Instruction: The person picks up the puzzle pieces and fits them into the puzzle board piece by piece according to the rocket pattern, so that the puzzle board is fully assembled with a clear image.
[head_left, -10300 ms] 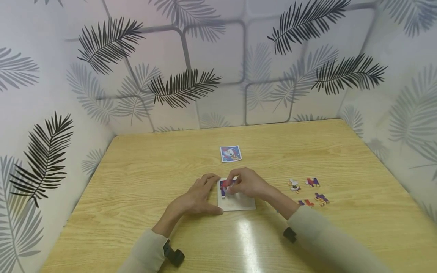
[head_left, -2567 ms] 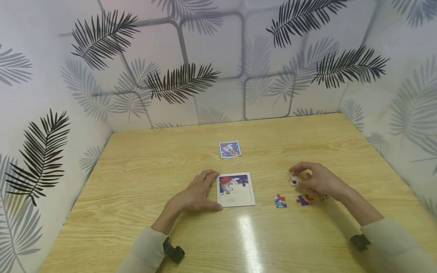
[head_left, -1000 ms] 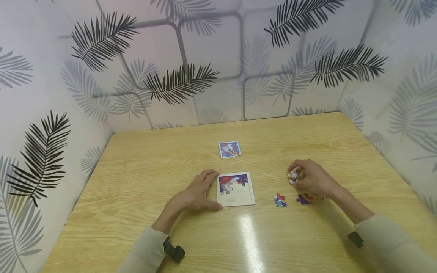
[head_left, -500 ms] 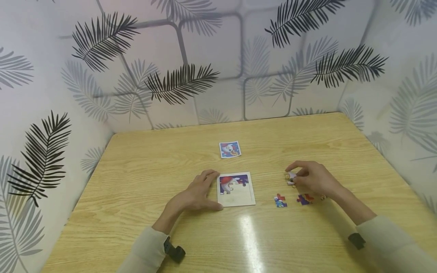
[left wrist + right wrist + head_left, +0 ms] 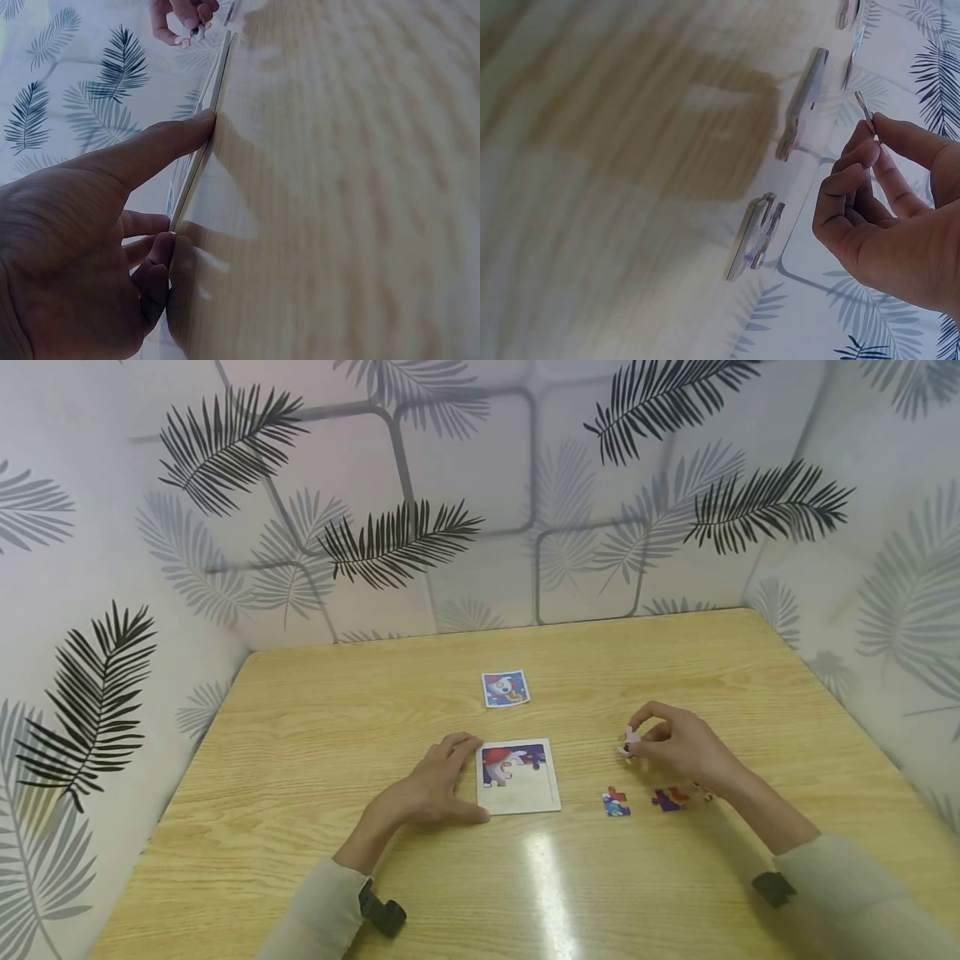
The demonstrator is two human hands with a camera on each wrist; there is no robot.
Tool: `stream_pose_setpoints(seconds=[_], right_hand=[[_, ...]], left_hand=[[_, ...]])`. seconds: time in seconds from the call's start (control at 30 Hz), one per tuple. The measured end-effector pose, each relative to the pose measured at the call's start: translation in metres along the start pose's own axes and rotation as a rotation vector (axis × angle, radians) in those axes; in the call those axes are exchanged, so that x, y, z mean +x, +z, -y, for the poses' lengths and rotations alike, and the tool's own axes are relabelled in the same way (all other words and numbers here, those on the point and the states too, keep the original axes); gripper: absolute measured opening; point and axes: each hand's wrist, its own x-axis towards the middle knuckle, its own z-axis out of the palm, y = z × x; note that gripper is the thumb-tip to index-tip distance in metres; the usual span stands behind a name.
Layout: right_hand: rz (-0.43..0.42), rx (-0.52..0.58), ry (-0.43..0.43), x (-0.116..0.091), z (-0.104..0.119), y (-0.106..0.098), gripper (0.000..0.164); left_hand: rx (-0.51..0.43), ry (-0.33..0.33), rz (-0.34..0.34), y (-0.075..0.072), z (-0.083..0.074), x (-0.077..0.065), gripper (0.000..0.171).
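Note:
A white square puzzle tray (image 5: 521,795) lies in the middle of the table, several joined pieces filling its upper part with a red and purple picture. My left hand (image 5: 426,787) rests at the tray's left side, thumb and fingertips touching its edge near the two left corners; in the left wrist view the thumb is straight. Between thumb and fingers, my right hand (image 5: 686,747) pinches a puzzle piece (image 5: 630,742) with white and dark print. The right wrist view shows this piece (image 5: 865,111) edge-on, raised off the table.
On the table near my right hand lie a blue-and-red puzzle piece (image 5: 617,802), a purple-and-red one (image 5: 670,798) and another (image 5: 703,792) partly hidden by the wrist. A small printed picture card (image 5: 506,689) lies beyond the tray. A leaf-patterned wall (image 5: 465,593) borders the table.
My right hand has lifted the white-and-dark piece, tilted it up and moved it slightly left. Earlier it was over the tray, then among the loose pieces. The left hand stays at the tray.

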Motion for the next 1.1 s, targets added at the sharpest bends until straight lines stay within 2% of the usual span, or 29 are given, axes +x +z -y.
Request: stream_pose_setpoints(seconds=[0.17, 0.47, 1.1], right_hand=[[0.017, 0.020, -0.001, 0.004, 0.007, 0.005, 0.024], [0.062, 0.099, 0.014, 0.008, 0.018, 0.011, 0.029], [0.057, 0.159, 0.022, 0.025, 0.040, 0.041, 0.022]], left_hand=[[-0.007, 0.006, -0.002, 0.001, 0.000, 0.000, 0.104], [-0.002, 0.018, -0.010, 0.001, 0.000, 0.000, 0.104], [-0.001, 0.010, 0.000, -0.002, -0.001, -0.001, 0.103]])
